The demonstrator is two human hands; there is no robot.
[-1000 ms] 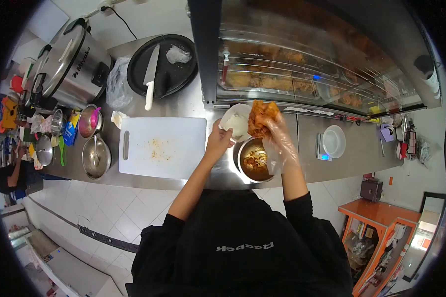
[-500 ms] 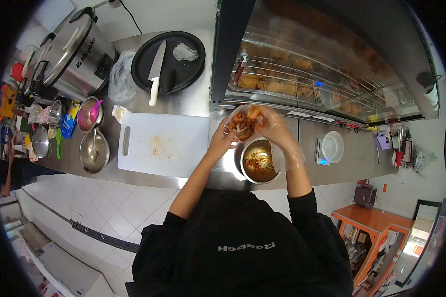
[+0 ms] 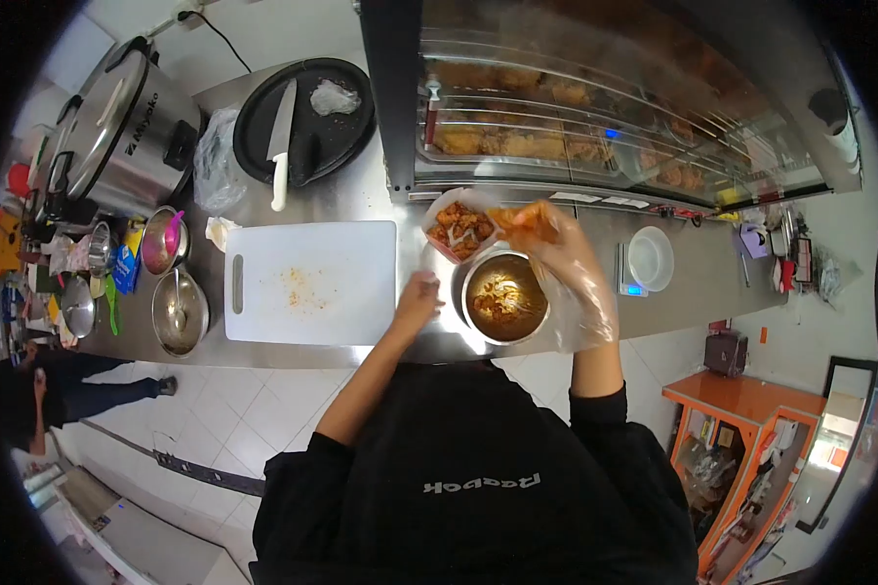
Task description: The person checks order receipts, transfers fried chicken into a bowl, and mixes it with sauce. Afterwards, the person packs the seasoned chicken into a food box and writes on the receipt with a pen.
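A paper food box (image 3: 438,251) filled with sauce-coated fried chicken pieces (image 3: 461,228) stands on the steel counter in front of the glass cabinet. Close to its right side is my right hand (image 3: 561,244), in a clear plastic glove with orange sauce smeared over the fingers. These fingers stretch toward the box, and no piece shows clearly in them. Below the box sits a round metal bowl (image 3: 527,327) with sauce and scraps inside. My left hand (image 3: 418,302), bare, hovers left of the bowl, fingers loosely bent and holding nothing.
A white cutting board (image 3: 361,283) with crumbs lies to the left. Behind it, a knife (image 3: 282,146) rests on a black round tray (image 3: 337,146). A kitchen scale (image 3: 632,290) with a white tub (image 3: 651,258) stands right. Another person (image 3: 78,390) is at far left.
My left hand has let go of the food box and drawn back toward me. The box now stands on the counter. My right hand has moved away from the chicken to the right.
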